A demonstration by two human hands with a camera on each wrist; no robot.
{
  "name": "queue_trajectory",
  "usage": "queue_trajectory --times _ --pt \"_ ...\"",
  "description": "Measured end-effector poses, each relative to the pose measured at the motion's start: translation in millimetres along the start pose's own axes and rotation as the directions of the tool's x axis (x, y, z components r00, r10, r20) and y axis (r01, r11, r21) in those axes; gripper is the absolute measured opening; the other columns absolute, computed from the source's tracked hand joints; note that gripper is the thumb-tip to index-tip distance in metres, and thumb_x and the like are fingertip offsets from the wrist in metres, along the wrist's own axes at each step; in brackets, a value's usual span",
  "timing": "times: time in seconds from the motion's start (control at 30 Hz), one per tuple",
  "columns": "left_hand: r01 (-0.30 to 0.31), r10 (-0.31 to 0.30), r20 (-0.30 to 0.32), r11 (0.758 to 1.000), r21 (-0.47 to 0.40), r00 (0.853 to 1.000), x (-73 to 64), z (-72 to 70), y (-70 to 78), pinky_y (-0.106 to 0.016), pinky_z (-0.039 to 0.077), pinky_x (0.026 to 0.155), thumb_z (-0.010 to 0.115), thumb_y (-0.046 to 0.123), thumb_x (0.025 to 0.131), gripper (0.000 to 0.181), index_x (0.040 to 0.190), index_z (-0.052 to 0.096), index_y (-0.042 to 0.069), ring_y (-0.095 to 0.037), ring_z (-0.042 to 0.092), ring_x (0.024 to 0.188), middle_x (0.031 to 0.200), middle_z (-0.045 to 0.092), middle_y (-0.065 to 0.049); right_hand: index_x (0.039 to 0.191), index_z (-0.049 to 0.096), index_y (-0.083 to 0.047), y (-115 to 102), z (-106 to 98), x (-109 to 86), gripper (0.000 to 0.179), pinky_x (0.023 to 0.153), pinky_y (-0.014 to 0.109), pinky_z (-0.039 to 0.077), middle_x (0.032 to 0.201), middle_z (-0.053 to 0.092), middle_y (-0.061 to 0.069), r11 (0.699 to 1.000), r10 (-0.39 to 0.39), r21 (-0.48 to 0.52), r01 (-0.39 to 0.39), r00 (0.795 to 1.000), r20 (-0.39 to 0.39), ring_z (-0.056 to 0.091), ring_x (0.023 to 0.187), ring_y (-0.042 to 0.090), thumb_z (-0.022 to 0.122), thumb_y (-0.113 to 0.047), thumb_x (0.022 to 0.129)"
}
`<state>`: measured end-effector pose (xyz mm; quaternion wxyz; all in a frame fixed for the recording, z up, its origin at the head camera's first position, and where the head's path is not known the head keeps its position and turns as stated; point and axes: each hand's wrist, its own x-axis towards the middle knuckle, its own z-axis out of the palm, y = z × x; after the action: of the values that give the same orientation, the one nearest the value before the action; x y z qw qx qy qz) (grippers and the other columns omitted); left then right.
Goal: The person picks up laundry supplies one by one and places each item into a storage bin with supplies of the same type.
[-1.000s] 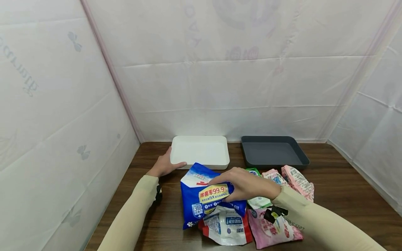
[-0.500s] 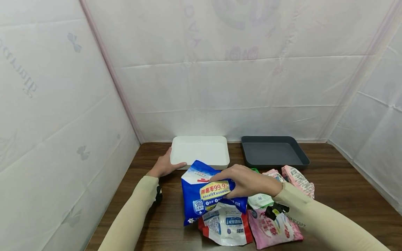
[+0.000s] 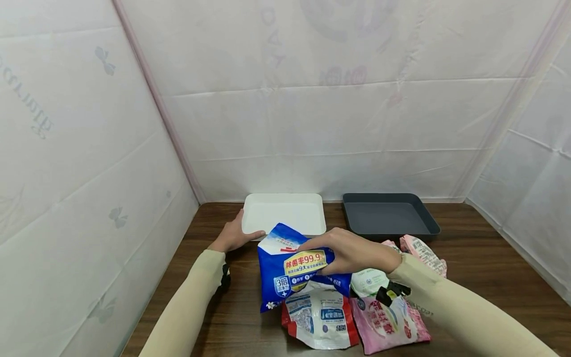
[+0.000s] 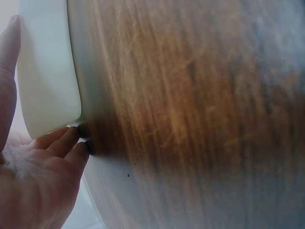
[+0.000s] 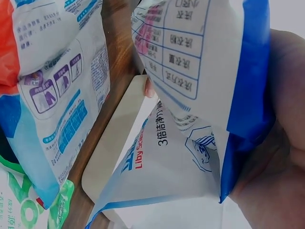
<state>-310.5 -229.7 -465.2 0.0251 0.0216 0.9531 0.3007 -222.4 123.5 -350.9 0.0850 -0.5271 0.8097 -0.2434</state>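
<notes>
In the head view my right hand [image 3: 354, 251] grips a blue and white bag of laundry powder [image 3: 274, 277] by its upper right part. The bag hangs tilted, above a white and red pouch [image 3: 321, 320]. From the right wrist, its printed white back [image 5: 176, 67] shows beside the hand. My left hand [image 3: 234, 234] spans the near left corner of a white tray [image 3: 285, 215]. Its fingers [image 4: 62, 145] are fairly straight and touch the tray's side in the left wrist view, with the thumb along the front.
A dark grey tray [image 3: 390, 215] stands at the back right. Right of the blue bag lie a pink pouch [image 3: 388, 325], a green and white pouch [image 3: 368, 282] and two pink packs, one [image 3: 426, 255] nearer the dark tray. White sheeting [image 3: 339, 124] encloses the brown table [image 3: 236, 317].
My right hand has raised the laundry powder bag slightly, and its lower edge now sits higher over the white and red pouch. The left hand and the white tray have not moved.
</notes>
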Motion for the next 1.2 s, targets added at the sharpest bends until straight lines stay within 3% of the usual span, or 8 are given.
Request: queue_trajectory --times 0.57,0.9,1.2 --pt "-0.026 0.026 0.002 0.999 -0.043 1.0 1.7 -1.6 -2.7 -0.068 0.034 0.113 0.077 0.05 0.089 0.104 0.163 0.017 0.01 -0.048 0.046 0.137 0.156 0.042 -0.026 0.145 0.061 -0.02 18 -12 10.0 0.052 0.091 0.029 0.056 0.129 0.07 -0.003 0.999 -0.018 0.03 0.018 1.0 -0.024 0.066 0.104 0.007 0.076 -0.027 0.095" --pt "-0.025 0.025 -0.005 0.999 -0.041 1.0 2.4 0.9 -1.8 -0.069 0.037 0.11 0.076 0.06 0.085 0.108 0.162 0.018 0.01 -0.048 0.049 0.134 0.154 0.045 -0.026 0.146 0.06 -0.022 25 -18 14.1 0.054 0.095 0.033 0.055 0.131 0.069 -0.004 1.0 0.021 0.004 -0.021 0.999 -0.036 0.065 0.107 0.009 0.077 -0.027 0.095" --pt "0.003 -0.003 0.0 1.0 -0.029 1.0 2.6 0.1 0.5 -0.069 0.035 0.112 0.076 0.059 0.086 0.11 0.163 0.014 0.01 -0.049 0.045 0.137 0.157 0.04 -0.027 0.145 0.06 -0.023 31 -22 20.6 0.051 0.096 0.034 0.055 0.132 0.068 -0.004 0.998 0.028 0.049 -0.027 0.999 -0.034 0.065 0.109 0.01 0.075 -0.027 0.096"
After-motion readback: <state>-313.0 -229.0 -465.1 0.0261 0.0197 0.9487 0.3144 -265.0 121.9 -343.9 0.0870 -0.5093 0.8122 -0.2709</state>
